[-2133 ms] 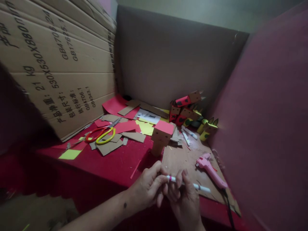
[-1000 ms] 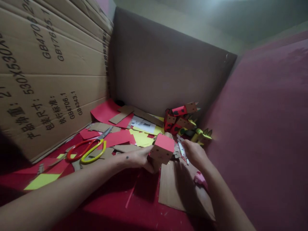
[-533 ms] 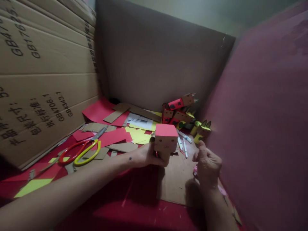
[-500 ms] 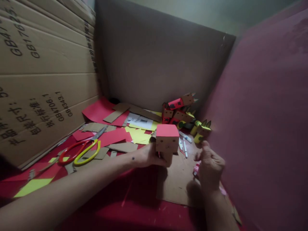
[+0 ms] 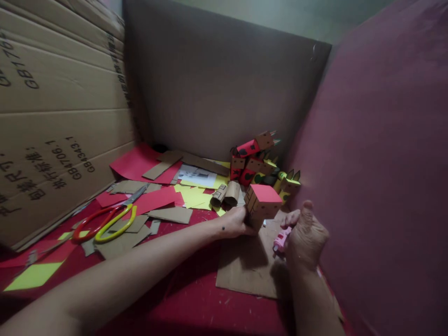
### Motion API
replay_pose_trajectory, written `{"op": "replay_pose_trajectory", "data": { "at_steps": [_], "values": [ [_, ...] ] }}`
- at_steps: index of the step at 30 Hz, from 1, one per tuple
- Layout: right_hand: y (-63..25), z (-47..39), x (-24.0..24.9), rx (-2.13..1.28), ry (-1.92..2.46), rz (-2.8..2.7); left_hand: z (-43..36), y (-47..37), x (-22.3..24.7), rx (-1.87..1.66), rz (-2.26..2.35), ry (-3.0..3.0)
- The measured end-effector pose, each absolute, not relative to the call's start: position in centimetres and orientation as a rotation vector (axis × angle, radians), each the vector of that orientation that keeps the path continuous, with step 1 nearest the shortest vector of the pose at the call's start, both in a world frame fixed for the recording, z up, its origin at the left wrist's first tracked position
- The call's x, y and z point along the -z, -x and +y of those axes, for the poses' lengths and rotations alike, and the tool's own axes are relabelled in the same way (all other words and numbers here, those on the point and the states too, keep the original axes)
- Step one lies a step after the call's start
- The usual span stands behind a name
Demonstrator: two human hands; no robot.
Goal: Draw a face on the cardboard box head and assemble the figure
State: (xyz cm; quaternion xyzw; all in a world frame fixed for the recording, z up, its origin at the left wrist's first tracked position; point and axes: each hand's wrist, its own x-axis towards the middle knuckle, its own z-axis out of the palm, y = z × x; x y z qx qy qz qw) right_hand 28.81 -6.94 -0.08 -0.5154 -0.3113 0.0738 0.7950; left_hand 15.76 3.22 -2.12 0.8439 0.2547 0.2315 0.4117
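Observation:
A cardboard figure (image 5: pixel 265 204) has a boxy head with a red top and small marks on its front. My left hand (image 5: pixel 238 222) is wrapped round its lower part and holds it upright above a flat cardboard sheet (image 5: pixel 245 275). Close by on the right, my right hand (image 5: pixel 305 233) has its fingers curled round a pink tool (image 5: pixel 281 240), whose tip points down and left. The two do not touch. Part of the pink tool is hidden by the fingers.
Red-and-yellow-handled scissors (image 5: pixel 117 224) lie on the left among paper and cardboard scraps (image 5: pixel 170 214). Two cardboard tubes (image 5: pixel 231 192) stand behind my left hand. Several decorated figures (image 5: pixel 248 148) are piled at the back. Tall cardboard panels (image 5: pixel 217 84) and a pink wall (image 5: pixel 378 163) surround the table.
My left hand and the figure have moved right, and the figure has turned so that its lined side shows. The pink tool shows more fully. The view has shifted slightly.

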Motion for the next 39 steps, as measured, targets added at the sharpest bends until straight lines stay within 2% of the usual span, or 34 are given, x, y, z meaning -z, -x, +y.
{"op": "replay_pose_trajectory", "data": {
  "at_steps": [5, 12, 18, 25, 30, 33, 39],
  "values": [
    [-29.4, -6.1, 0.2, -0.234, 1.293, -0.643, 3.9, -16.3, 2.3, -0.596, 0.639, -2.128],
    [-29.4, -5.6, 0.5, -0.311, 1.276, -0.63, 3.6, -15.8, 2.0, -0.617, 0.704, -2.13],
    [-29.2, -5.8, 0.1, -0.291, 1.236, -0.56, 2.1, -13.2, 1.2, -0.657, 0.844, -2.124],
    [-29.1, -7.4, -0.4, -0.204, 1.197, -0.553, -0.8, -10.9, 1.2, -0.66, 0.804, -1.998],
    [-26.7, -9.0, 0.2, 0.193, 1.112, -1.023, -3.3, -11.3, 0.7, -0.507, 0.592, -1.673],
    [-24.6, -9.2, 0.8, 0.252, 1.096, -1.413, -4.3, -11.3, 0.2, -0.42, 0.455, -1.375],
    [-22.2, -9.0, 1.1, 0.24, 0.98, -1.978, -4.2, -9.4, 1.0, -0.413, 0.509, -1.271]
  ]
}}
